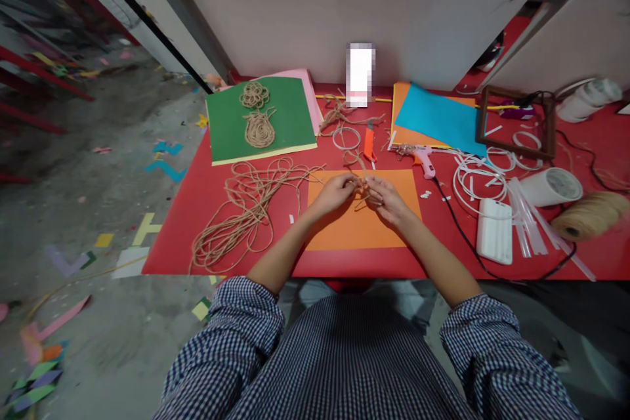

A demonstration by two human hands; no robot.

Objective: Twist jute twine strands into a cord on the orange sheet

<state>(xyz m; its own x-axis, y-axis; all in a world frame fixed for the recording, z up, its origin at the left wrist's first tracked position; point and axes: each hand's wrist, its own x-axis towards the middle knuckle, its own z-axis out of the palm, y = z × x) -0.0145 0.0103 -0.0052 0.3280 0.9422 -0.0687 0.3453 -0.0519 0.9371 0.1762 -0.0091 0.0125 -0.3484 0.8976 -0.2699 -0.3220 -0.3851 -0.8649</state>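
Over an orange sheet (359,230) on the red table, my left hand (337,191) and my right hand (386,198) meet, fingertips almost touching. Both hands pinch a piece of brown twine (361,185), with loose ends sticking out above and below the fingers. A long loose pile of twine (246,210) lies left of my left hand. Two coiled twine pieces, a round one (254,95) and a larger one (259,129), rest on a green sheet (290,111) at the back left.
Behind my hands are an orange cutter (369,143), more twine (337,113) and a bright phone (360,75). To the right sit a pink glue gun (424,163) with a black cord, white cord loops (467,177), a white box (495,231), clear sticks (526,223) and a twine spool (590,215).
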